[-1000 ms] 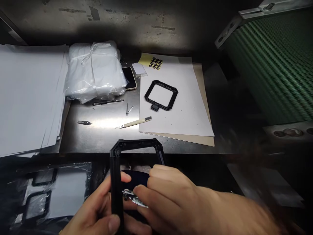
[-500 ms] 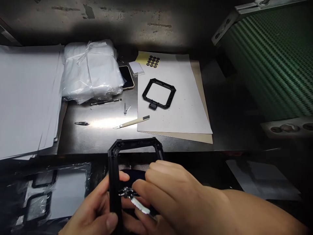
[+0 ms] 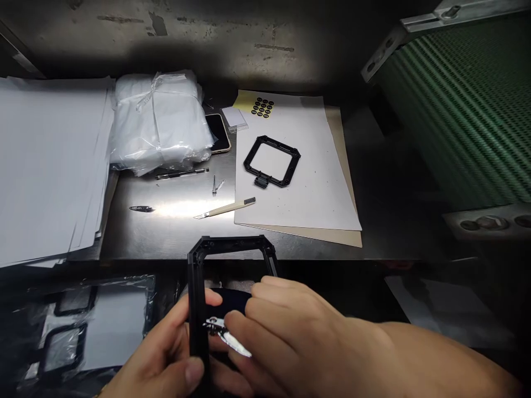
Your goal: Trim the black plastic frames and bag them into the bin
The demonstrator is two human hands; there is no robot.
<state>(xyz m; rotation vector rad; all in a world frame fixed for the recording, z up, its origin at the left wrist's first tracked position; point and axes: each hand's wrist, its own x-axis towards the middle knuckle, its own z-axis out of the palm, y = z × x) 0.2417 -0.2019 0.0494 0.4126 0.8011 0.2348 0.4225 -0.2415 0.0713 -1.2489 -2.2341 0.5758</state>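
Note:
My left hand (image 3: 168, 345) grips the left side of a black plastic frame (image 3: 196, 298), which stands tilted up at the front of the bench with cut corners at its top. My right hand (image 3: 286, 326) is closed around shiny metal nail clippers (image 3: 234, 341). Their jaws touch or nearly touch the inner edge of the frame's left side; exact contact I cannot make out. The frame's lower end is hidden by my hands. Farther back, a similar black frame (image 3: 293, 166) with a small tab lies on a white sheet (image 3: 319, 204).
On the metal bench lie a craft knife (image 3: 226, 208), a pen (image 3: 182, 174), a phone (image 3: 219, 132) and a wrapped bundle (image 3: 161, 121). Paper sheets (image 3: 45, 166) cover the left. Stickers (image 3: 263, 108) rest on the white sheet. A green ribbed panel (image 3: 464, 116) stands right. Bagged frames (image 3: 83, 331) lie lower left.
The nail clippers have turned slightly in my right hand, and their lever now sits closer to the body. The held frame has shifted a little to the right in view.

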